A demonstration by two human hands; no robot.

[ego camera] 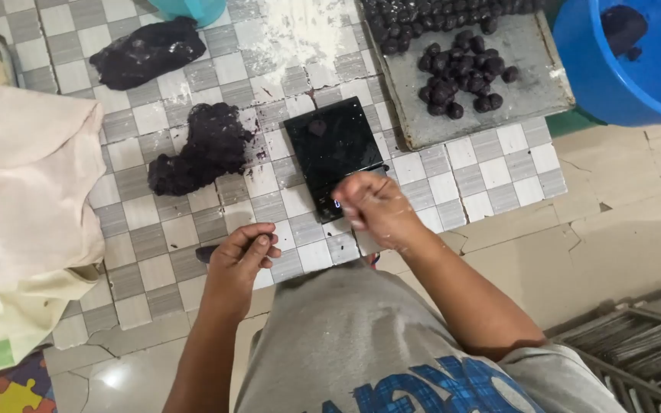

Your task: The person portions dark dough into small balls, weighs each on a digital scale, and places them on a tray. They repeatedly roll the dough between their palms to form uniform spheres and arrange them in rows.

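Small dark purple dough piece (317, 127) sits on the black square scale (333, 157). I see my right hand (372, 208) pinched closed at its near edge, left hand (242, 256) loosely curled beside; dough mound (196, 149) left.

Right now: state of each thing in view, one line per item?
Left hand: closed around a small dark piece, over the checkered mat.
Right hand: flour-dusted, fingers curled at the near edge of the scale.
Scale: flat on the mat, one small dough piece on it.
Dough lump: dark, ragged, partly torn down.
Tray: holds a heap of rolled dark balls.
Blue tub: open, dark dough inside.
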